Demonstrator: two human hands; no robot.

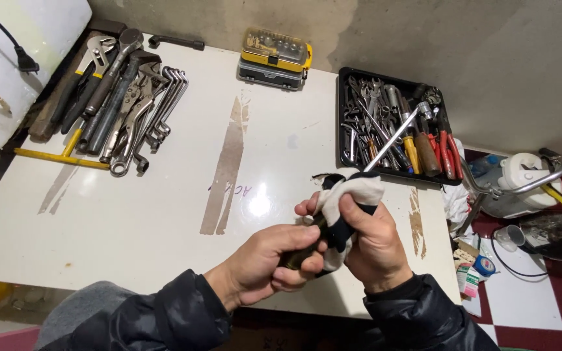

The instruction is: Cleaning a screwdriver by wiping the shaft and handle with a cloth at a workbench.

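Note:
My left hand (274,260) grips the dark handle of a long metal ratchet wrench (395,135), whose shiny shaft slants up and right over the tool tray. My right hand (372,244) is closed around a white and dark rag (352,192) wrapped about the shaft just above the handle. Both hands are over the front of the white table (164,195). Dark jacket sleeves cover both wrists.
A black tray (344,117) of wrenches, pliers and screwdrivers sits at the back right. Spanners, pliers and pipe wrenches (121,97) lie at the back left beside a yellow T-handle (60,158). A yellow socket case (274,55) stands at the far edge. Clutter and a kettle (554,231) are on the floor at right.

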